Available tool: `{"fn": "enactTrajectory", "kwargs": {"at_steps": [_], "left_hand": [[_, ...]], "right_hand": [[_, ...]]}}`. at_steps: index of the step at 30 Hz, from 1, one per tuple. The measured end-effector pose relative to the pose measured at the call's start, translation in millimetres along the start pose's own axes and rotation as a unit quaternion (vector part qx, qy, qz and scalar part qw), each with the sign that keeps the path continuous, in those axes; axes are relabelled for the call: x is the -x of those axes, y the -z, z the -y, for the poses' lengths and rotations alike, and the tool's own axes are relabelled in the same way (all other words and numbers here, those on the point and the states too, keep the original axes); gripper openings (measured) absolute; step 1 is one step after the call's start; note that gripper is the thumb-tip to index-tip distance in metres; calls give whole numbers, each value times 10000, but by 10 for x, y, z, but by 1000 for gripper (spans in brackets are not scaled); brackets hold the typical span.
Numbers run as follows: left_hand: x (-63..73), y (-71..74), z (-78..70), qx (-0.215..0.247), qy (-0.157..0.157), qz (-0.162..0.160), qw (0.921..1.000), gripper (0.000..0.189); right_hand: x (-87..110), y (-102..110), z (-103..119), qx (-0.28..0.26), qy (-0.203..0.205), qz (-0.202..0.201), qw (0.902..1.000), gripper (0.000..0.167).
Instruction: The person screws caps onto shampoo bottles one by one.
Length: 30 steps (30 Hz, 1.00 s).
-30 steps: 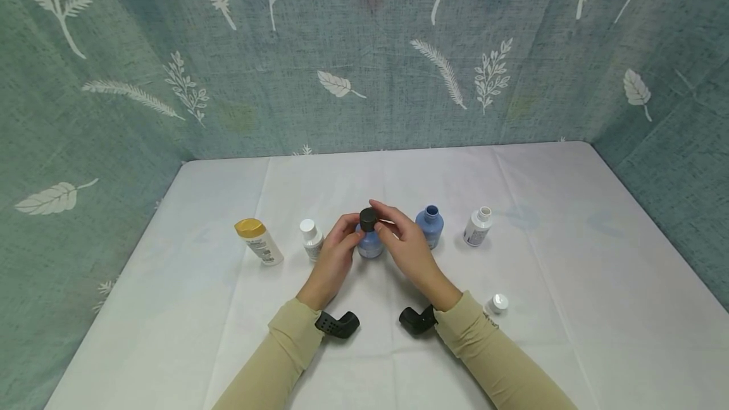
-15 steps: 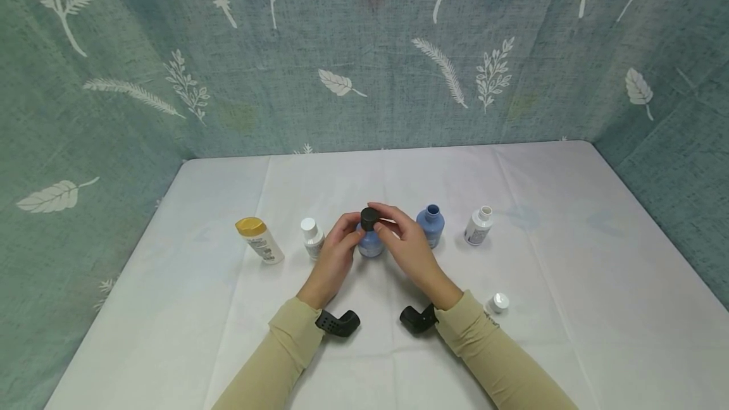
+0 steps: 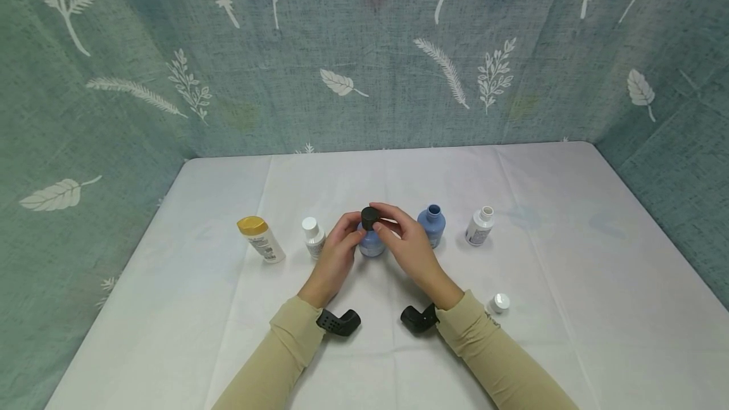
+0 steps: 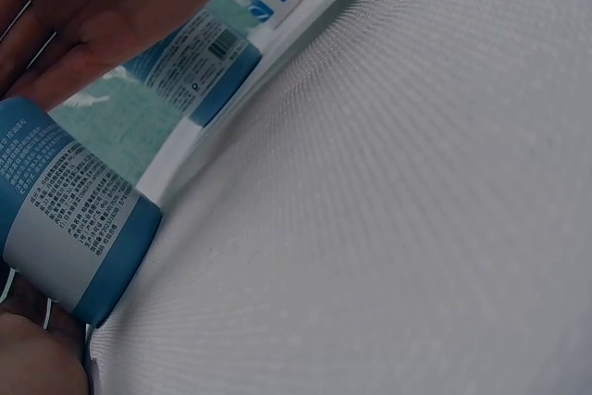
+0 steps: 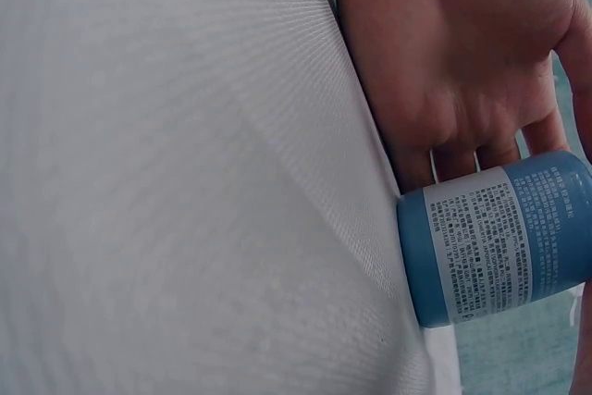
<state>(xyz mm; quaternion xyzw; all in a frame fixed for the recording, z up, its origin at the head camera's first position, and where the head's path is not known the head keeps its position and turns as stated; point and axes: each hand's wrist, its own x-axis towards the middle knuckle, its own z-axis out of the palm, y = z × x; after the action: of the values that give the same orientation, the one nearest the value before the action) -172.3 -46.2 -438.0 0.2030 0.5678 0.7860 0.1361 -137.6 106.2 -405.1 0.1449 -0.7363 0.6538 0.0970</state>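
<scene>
A blue bottle (image 3: 372,247) with a black screw cap (image 3: 370,218) stands upright on the white cloth between both hands. The left hand (image 3: 336,255) holds this bottle from the left, with fingers and thumb near its shoulder. On the other side the right hand (image 3: 410,242) pinches the black cap between thumb and fingers. The bottle's printed label (image 4: 79,196) shows in the left wrist view, where the cap is out of frame. In the right wrist view the left palm (image 5: 462,53) lies behind the same bottle (image 5: 499,238).
To the right stand an uncapped blue bottle (image 3: 431,229) and an uncapped white bottle (image 3: 479,226). A loose white cap (image 3: 500,302) lies nearer the right sleeve. Left of the hands are a capped white bottle (image 3: 314,239) and a yellow-capped bottle (image 3: 262,239).
</scene>
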Motion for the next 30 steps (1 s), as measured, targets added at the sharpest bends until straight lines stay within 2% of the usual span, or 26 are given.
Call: {"fn": "enactTrajectory", "kwargs": {"at_steps": [13,30], "left_hand": [[5,5,-5,-19,74,22,10000,26],[8,16,-6,-22,105,40,9999,27]], "right_hand": [[-11,-4,-14,-151,8,-30,9999,34],[-27,0,-33,105,95,-6,9999,39]]}}
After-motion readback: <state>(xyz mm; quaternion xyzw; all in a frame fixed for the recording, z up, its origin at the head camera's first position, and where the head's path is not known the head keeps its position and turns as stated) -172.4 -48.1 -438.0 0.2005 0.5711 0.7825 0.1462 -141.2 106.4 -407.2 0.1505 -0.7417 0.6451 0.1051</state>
